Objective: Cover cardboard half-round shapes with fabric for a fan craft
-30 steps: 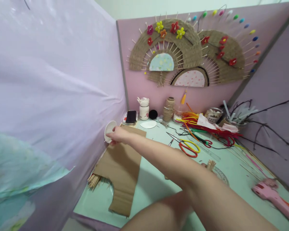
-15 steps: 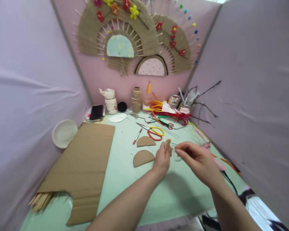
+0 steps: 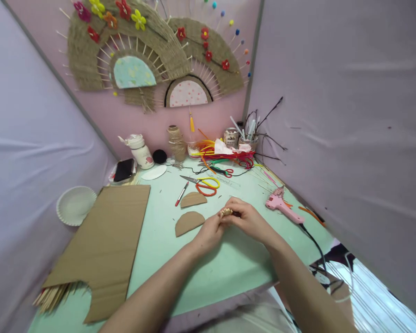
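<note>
My left hand and my right hand meet over the middle of the pale green table. Both are closed around a small bundle of wooden sticks, whose tan tips show between the fingers. Just to the left of my hands lie two cardboard half-circles, one nearer and one farther. Scissors with yellow and orange handles and a red pen lie beyond them.
A large cardboard sheet covers the left of the table, with a heap of sticks under its near end. A white paper plate sits at the left. A pink glue gun lies right. Twine, jars and pipe cleaners line the back wall.
A second ago my right arm reached across to the paper plate at the left. Since then both hands came together at the table's middle and closed on the stick bundle.
</note>
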{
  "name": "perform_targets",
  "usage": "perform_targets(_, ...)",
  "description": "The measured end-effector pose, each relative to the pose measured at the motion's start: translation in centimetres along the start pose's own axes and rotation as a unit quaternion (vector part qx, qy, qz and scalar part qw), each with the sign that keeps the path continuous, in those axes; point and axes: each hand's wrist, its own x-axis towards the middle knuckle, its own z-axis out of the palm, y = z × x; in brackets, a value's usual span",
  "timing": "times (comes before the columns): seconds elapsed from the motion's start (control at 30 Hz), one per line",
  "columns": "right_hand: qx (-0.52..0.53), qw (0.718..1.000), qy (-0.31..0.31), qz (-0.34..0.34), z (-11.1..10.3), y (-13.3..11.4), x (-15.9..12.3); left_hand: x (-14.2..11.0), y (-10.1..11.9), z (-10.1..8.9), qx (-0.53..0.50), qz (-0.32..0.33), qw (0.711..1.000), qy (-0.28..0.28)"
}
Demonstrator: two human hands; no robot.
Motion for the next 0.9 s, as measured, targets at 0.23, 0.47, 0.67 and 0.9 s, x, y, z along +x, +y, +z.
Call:
perform_targets(0.23, -0.02, 1.0, -0.013, 0.017, 0.0, -0.5, 0.8, 0.4, -0.1, -1.3, 0.015, -0.011, 1.0, -0.023)
perform_targets(0.47, -0.004, 1.0, -0.003, 0.031, 0.0, 0.6, 0.5, 0.5, -0.3, -1.3, -0.009, -0.023, 0.999, -0.044)
perform_targets(0.67, 0.003, 1.0, 0.009, 0.022, 0.0, 1.6, -0.1, 0.6, -0.3, -1.2, -0.02, -0.035, 0.997, -0.064)
perform_targets(0.9, -0.036, 0.998, 0.041, 0.036, 0.2, 1.7, -0.4, 0.8, -0.1, -1.2, -0.022, -0.045, 0.996, -0.077)
